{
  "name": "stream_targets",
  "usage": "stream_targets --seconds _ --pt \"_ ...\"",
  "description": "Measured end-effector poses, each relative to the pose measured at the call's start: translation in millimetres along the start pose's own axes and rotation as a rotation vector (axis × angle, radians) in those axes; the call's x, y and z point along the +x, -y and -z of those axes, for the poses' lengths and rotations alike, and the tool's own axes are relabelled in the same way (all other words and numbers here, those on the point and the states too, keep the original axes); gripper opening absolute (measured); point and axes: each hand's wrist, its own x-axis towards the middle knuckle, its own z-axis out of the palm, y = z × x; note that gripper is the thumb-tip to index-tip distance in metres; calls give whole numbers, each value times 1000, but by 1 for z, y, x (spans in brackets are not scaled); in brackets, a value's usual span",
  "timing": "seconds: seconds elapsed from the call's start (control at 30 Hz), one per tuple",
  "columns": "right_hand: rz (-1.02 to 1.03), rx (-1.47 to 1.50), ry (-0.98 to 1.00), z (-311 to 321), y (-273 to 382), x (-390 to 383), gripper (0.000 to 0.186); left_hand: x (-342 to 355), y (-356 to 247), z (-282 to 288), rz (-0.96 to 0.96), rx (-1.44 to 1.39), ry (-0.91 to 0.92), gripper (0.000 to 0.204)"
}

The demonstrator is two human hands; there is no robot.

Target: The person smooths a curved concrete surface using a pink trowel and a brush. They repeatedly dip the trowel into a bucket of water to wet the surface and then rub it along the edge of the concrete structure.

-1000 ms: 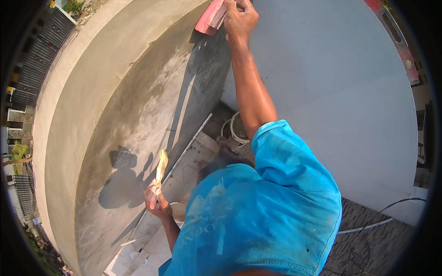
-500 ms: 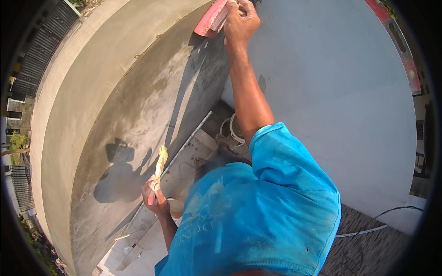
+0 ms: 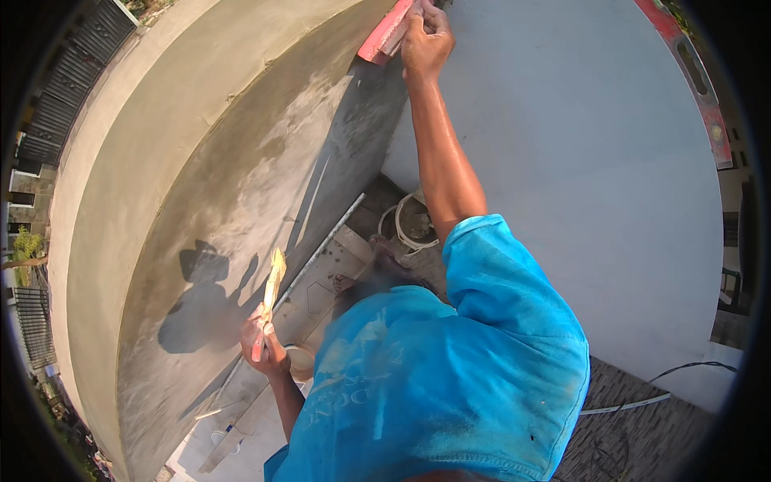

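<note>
Pink float (image 3: pixel 385 36), right fingers (image 3: pixel 437 22) gripping, grey wall (image 3: pixel 233 185)

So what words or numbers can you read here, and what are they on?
Blue shirt: faded pale lettering on the front; I won't copy it out, and much of it is too worn to read.
Pink tool in the right hand: none that I can make out.
Yellow-tipped tool in the left hand: none that I can make out.
</note>
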Motion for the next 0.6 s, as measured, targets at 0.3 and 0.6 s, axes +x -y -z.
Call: stream_targets --seconds 0.3,0.6 --pt "-421 129 898 57 92 -241 33 31 -34 12 -46 -238 -155 42" --pt "133 265 1078 38 200 -18 29 45 -45 -49 182 -746 -119 24"
